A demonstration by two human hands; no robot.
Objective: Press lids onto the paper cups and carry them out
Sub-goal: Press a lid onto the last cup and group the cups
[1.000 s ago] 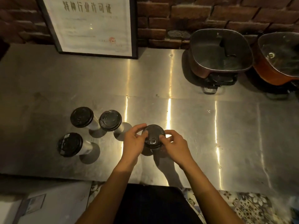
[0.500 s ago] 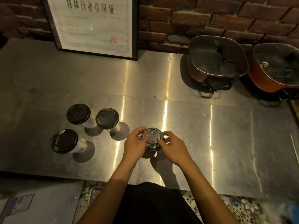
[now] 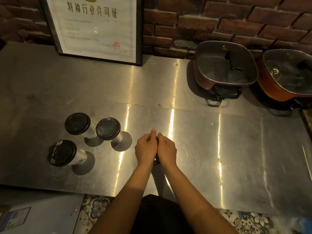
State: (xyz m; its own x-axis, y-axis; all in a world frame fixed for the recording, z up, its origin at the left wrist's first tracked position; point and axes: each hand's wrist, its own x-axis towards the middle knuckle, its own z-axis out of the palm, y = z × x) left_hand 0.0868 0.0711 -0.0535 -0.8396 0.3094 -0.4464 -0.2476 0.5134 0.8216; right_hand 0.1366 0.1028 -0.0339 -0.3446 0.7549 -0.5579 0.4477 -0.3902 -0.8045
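Observation:
Three paper cups with black lids stand on the steel counter (image 3: 194,149) at the left: one at the back (image 3: 78,123), one beside it (image 3: 108,128), one nearer me (image 3: 62,153). A fourth cup sits under my hands; only a sliver of its black lid (image 3: 156,161) shows between my wrists. My left hand (image 3: 146,149) and my right hand (image 3: 166,150) lie side by side on top of that lid, palms down, fingers curled over its far rim.
Two red electric pots with glass lids (image 3: 225,65) (image 3: 287,73) stand at the back right. A framed certificate (image 3: 96,26) leans on the brick wall. A thin stick (image 3: 306,157) lies at the right edge. A grey box (image 3: 42,215) sits below the counter's front edge.
My hands have closed together over the lid; before, fingertips held its sides and its top showed. Now the lid is almost fully covered.

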